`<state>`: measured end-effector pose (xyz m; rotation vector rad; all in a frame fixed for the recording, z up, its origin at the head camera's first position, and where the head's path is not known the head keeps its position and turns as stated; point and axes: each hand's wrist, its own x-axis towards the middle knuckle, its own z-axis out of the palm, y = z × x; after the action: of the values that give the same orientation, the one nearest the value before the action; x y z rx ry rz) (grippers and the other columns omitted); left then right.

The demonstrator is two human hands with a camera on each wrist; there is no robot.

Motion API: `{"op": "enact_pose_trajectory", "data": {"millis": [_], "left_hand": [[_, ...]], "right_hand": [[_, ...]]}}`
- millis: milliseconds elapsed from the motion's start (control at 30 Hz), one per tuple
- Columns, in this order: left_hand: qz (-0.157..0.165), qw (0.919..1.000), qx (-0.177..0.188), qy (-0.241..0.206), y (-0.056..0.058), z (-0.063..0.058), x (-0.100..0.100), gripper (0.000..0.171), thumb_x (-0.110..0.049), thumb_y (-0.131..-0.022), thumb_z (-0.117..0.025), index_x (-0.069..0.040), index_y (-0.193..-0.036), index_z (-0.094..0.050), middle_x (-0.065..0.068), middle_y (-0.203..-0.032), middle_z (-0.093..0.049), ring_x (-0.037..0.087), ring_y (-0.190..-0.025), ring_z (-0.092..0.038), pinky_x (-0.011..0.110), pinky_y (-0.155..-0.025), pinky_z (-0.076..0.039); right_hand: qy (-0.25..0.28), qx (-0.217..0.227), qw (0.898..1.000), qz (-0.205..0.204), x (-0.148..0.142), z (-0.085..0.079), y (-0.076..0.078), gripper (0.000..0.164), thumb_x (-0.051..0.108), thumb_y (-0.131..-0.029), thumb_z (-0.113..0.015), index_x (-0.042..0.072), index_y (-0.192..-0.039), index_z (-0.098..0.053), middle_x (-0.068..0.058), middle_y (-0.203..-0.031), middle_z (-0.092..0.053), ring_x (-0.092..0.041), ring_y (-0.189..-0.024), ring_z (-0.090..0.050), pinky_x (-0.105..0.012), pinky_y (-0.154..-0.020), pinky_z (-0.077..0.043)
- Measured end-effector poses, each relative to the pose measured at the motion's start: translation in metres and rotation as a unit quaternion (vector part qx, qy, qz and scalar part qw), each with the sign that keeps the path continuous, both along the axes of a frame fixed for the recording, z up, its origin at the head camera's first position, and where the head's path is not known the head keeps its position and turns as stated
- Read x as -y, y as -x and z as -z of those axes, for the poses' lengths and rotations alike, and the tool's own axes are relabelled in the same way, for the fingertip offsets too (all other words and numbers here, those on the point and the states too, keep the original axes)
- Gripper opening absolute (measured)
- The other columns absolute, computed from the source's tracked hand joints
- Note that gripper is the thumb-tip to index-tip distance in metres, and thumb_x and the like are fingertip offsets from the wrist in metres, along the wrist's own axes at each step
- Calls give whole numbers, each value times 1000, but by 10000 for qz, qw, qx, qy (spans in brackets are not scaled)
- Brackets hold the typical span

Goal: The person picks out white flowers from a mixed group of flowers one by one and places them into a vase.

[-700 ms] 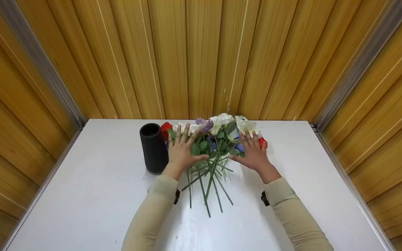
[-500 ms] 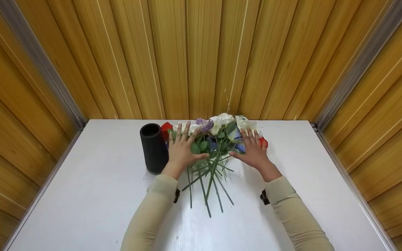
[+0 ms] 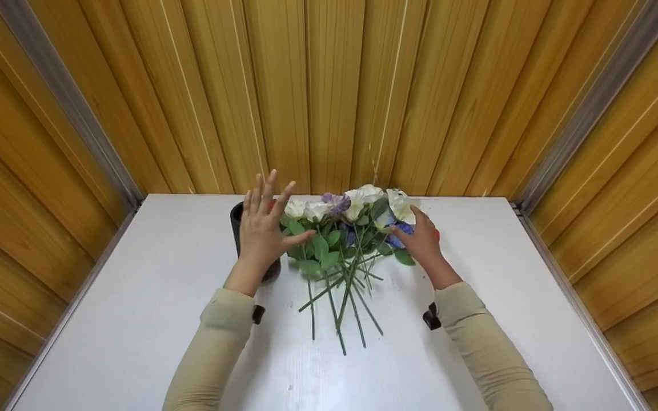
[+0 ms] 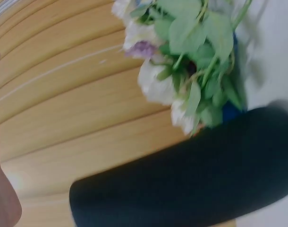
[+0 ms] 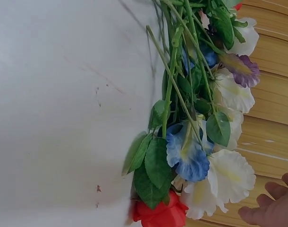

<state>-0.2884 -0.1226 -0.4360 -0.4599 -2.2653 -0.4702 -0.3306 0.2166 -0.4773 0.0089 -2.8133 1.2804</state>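
Note:
My left hand (image 3: 261,231) is raised with its fingers spread, overlapping the black vase (image 3: 273,270) in the head view. The left wrist view shows the vase upright beside the flowers. My right hand (image 3: 424,240) is held over the right end of the bunch with its fingers slightly bent, gripping nothing. Green stems (image 3: 337,308) lie crossed, pointing toward me. White blooms (image 3: 366,197), a purple bloom (image 3: 337,202) and leaves (image 3: 320,251) form the far side. In the right wrist view, a blue iris (image 5: 189,156) and a red rose (image 5: 160,213) lie below my fingers.
A white tabletop (image 3: 135,319) carries the flowers and vase. Wood-look panels (image 3: 334,97) rise behind it and on both sides, with grey metal posts (image 3: 66,103) in the corners. Small specks (image 5: 97,188) dot the table near the rose.
My left hand has lifted off the flowers and moved left, in front of the vase. My right hand has shifted slightly and its fingers have drawn in. The flowers and stems lie as before.

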Motion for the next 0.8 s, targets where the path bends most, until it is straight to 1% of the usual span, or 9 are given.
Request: {"op": "enact_pose_trajectory", "data": {"millis": [100, 200, 267, 367, 433, 467, 567, 633, 800], "left_hand": [[7, 9985, -186, -520, -3, 0, 19, 122, -61, -73, -83, -55, -159, 2, -9, -175, 1, 18, -164, 6, 64, -127, -20], [-102, 9934, -40, -1141, -4, 5, 37, 114, -71, -77, -75, -55, -159, 2, 3, -175, -7, 32, -163, -6, 64, -128, -16], [-219, 9876, 211, -1541, -4, 12, 47, 112, -82, -77, -65, -47, -163, -2, 14, -173, -13, 39, -160, -13, 63, -129, -15], [-361, 9770, 704, -1978, -2, 23, 57, 120, -92, -74, -53, -25, -165, -10, 22, -170, -15, 43, -158, -17, 64, -128, -18], [-451, 9679, 1073, -2228, 0, 30, 61, 127, -89, -73, -59, -12, -163, -13, 20, -172, -13, 43, -158, -19, 64, -127, -21], [-485, 9625, 1254, -2357, 2, 33, 63, 127, -84, -74, -64, -9, -162, -12, 19, -172, -13, 42, -158, -20, 65, -126, -22], [-597, 9417, 1734, -2821, 6, 42, 66, 126, -64, -75, -81, -12, -164, -9, 16, -174, -11, 42, -158, -21, 65, -125, -24], [-626, 9271, 1982, -3118, 8, 48, 67, 124, -53, -76, -85, -15, -165, -6, 14, -174, -11, 41, -159, -21, 65, -126, -24], [-412, 9024, 2268, -3640, 14, 62, 66, 126, -44, -77, -88, -16, -166, -3, 16, -173, -16, 38, -160, -21, 58, -129, -23]], "right_hand": [[306, 344, 9989, 128, 0, 3, 7, 76, 27, -102, -61, -3, -160, -21, -28, -167, -24, -45, -156, -24, -57, -128, -24], [736, 828, 9936, 227, 1, 7, 11, 74, 28, -103, -58, -3, -160, -22, -26, -166, -27, -43, -155, -27, -54, -128, -27], [1118, 1130, 9869, 280, 3, 10, 14, 73, 28, -104, -57, -4, -160, -23, -27, -165, -29, -41, -155, -29, -52, -128, -29], [1604, 1433, 9759, 359, 5, 15, 17, 71, 26, -104, -56, -5, -159, -23, -27, -165, -30, -40, -153, -32, -50, -127, -31], [1735, 1552, 9717, 408, 6, 18, 20, 70, 26, -105, -54, -5, -159, -24, -27, -165, -29, -40, -154, -31, -49, -128, -30], [1762, 1614, 9700, 444, 7, 19, 21, 69, 27, -105, -54, -5, -159, -25, -27, -166, -28, -40, -154, -31, -49, -128, -30], [1912, 1719, 9652, 486, 10, 25, 25, 66, 25, -105, -53, -6, -158, -27, -26, -166, -28, -40, -154, -31, -49, -128, -30], [2103, 1788, 9597, 525, 13, 30, 28, 65, 22, -105, -52, -8, -157, -27, -27, -165, -29, -40, -153, -33, -48, -127, -31], [2534, 1868, 9468, 673, 17, 40, 32, 60, 17, -105, -51, -12, -154, -31, -30, -160, -36, -41, -148, -41, -46, -124, -38]]}}
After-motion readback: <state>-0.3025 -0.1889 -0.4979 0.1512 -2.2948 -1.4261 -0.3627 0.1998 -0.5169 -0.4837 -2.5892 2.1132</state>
